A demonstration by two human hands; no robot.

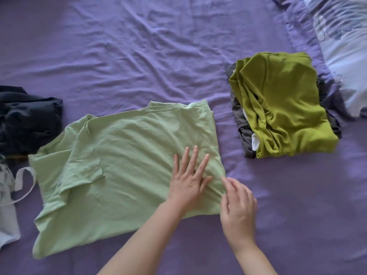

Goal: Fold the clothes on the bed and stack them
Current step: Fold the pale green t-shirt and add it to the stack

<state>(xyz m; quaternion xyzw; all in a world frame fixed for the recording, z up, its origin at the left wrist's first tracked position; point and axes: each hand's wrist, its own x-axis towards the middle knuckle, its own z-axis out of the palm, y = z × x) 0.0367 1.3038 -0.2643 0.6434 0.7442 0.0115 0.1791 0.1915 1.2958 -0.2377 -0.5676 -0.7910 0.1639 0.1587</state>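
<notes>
A pale green T-shirt [119, 165] lies partly folded on the purple bed sheet [139, 56], with its sleeves turned in on the left. My left hand [188, 179] presses flat on the shirt's right part, fingers straight and spread. My right hand [238, 207] is at the shirt's right edge, and its fingertips touch the fabric there. To the right a stack of folded clothes [282, 108] stands on the bed, with an olive-green garment on top and dark grey and white pieces beneath.
A crumpled dark garment [25, 120] lies at the left edge. Below it sits a pale blue-white piece with straps [12, 205]. A patterned pillow or duvet [341, 46] fills the top right corner.
</notes>
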